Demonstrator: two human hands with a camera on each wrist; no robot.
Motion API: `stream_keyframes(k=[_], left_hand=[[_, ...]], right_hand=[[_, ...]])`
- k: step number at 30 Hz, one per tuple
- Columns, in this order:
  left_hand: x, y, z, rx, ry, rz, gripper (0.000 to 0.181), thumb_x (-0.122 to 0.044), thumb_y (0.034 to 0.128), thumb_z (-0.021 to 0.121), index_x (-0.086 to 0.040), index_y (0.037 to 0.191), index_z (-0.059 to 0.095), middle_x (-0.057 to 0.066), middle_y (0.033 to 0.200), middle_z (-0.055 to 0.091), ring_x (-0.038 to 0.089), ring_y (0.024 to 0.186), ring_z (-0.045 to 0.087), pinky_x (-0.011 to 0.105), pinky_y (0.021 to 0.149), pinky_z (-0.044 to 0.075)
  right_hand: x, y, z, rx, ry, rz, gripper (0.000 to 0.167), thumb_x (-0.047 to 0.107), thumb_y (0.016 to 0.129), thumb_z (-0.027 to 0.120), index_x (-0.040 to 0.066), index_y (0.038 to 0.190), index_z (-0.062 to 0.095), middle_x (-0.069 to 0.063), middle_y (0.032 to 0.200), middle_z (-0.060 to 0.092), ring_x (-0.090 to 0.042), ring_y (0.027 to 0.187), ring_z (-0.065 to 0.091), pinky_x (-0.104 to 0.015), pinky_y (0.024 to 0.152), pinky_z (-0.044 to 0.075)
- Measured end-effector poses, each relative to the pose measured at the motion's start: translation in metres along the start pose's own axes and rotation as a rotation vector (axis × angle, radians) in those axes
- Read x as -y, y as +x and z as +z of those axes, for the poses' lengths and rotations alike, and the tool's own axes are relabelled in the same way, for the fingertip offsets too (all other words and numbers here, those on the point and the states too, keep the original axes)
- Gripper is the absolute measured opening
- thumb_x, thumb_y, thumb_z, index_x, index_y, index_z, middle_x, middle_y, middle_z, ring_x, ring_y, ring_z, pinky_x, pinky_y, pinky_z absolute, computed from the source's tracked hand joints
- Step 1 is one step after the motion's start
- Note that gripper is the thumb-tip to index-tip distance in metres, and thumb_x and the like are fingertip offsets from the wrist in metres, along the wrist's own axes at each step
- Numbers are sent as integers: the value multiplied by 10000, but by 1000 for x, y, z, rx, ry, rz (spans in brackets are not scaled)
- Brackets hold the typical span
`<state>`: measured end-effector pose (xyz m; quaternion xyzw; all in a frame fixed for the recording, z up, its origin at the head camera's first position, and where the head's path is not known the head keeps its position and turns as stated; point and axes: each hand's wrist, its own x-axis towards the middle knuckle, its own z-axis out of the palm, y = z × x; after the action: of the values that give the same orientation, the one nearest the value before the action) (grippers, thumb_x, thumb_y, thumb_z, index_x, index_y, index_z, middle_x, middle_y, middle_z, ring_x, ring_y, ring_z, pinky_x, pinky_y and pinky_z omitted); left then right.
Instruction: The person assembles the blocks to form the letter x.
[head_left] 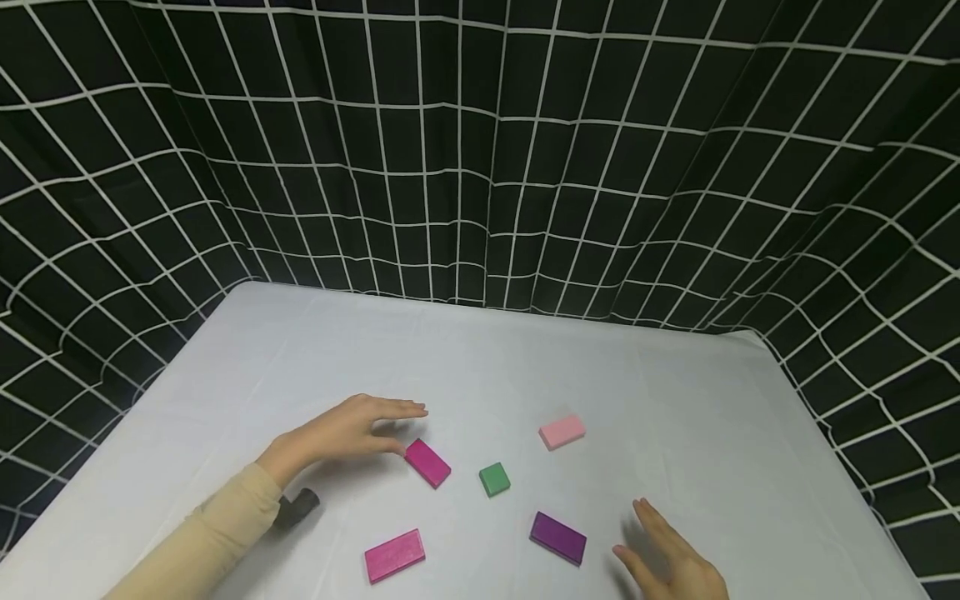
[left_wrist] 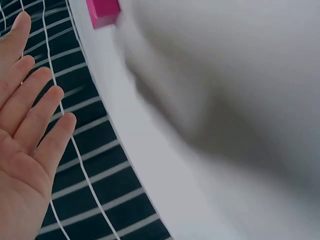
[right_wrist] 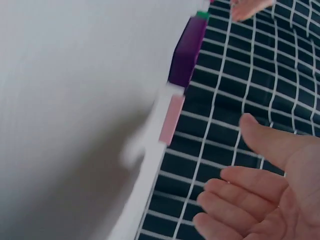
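My left hand (head_left: 360, 429) is held over the left part of the table, fingers extended and thumb apart from them. Its thumb tip is beside a magenta block (head_left: 427, 463); whether they touch I cannot tell. At the lower right, my right hand (head_left: 671, 558) has its fingers extended and holds nothing; nearest to it lies a purple block (head_left: 558, 538). Between the hands sits a small green block (head_left: 494, 479). A light pink block (head_left: 562, 432) lies farther back, and a second magenta block (head_left: 395, 556) lies nearer the front. In the left wrist view, the palm (left_wrist: 22, 165) is bare.
A white cloth (head_left: 465, 350) covers the table. Black curtains with a white grid (head_left: 450, 150) enclose its back and sides. Below the left wrist shows a dark cylindrical thing (head_left: 303, 504), partly hidden by the sleeve (head_left: 217, 525).
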<state>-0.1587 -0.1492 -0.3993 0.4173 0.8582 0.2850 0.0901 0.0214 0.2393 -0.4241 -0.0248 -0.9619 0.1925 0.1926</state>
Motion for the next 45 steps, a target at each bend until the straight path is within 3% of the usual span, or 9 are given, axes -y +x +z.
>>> stream_keyframes(k=[1,9,13,19,24,29,34,41,45], left_hand=[[-2,6,0,22,-12,9,537,-232,864,740,-58,1346,580,74,1360,576,232,1242,541,423,1013,436],[-22,56,8,162,-56,127,419,-118,869,726,-80,1278,646,29,1302,621,176,1225,554,337,1013,439],[-29,77,16,258,-95,171,390,-77,833,752,-75,1218,687,2,1227,663,114,1179,578,244,976,446],[-38,99,23,374,-121,153,380,-50,763,805,-85,1134,733,-22,1133,703,89,1077,629,195,908,470],[-46,112,28,415,-92,155,349,-12,731,817,-80,1068,759,-24,1051,729,54,996,641,160,853,477],[-53,120,36,440,-46,196,339,-10,713,826,-68,1042,764,-9,1019,736,26,949,632,140,822,471],[-55,123,47,465,7,183,348,-33,695,843,-93,1030,772,-50,987,736,-20,886,605,127,799,458],[-58,121,54,474,95,157,298,-61,700,848,-129,983,788,-92,925,731,-53,821,565,109,778,442],[-62,122,53,476,116,153,294,-55,694,850,-132,972,790,-88,915,733,-54,806,567,101,763,442]], right_hand=[[3,-1,1,24,1,6,599,235,682,866,2,1199,671,-192,1145,670,-397,929,664,-373,594,553],[22,-7,5,301,-5,104,624,317,764,812,-12,1258,619,-218,1213,634,-403,949,663,-425,699,565],[34,-10,4,320,50,111,584,263,745,827,-42,1206,639,-240,1153,654,-413,884,677,-446,687,571],[49,3,1,294,222,127,461,104,704,843,-44,1113,690,-221,1074,690,-368,900,688,-379,727,572],[55,17,2,316,310,140,427,32,683,834,-48,1079,698,-183,1045,704,-320,898,687,-342,749,565],[60,20,13,322,227,102,418,52,642,856,-35,1025,713,-156,1005,706,-329,908,678,-416,777,553],[64,20,23,371,155,127,436,77,622,870,-38,1012,712,-160,993,690,-373,927,664,-488,802,537],[69,21,28,376,76,158,366,74,622,874,-13,945,728,-116,910,690,-335,852,674,-482,757,546],[69,23,28,381,58,132,379,94,602,885,-21,927,726,-96,839,679,-289,763,671,-451,694,555]])
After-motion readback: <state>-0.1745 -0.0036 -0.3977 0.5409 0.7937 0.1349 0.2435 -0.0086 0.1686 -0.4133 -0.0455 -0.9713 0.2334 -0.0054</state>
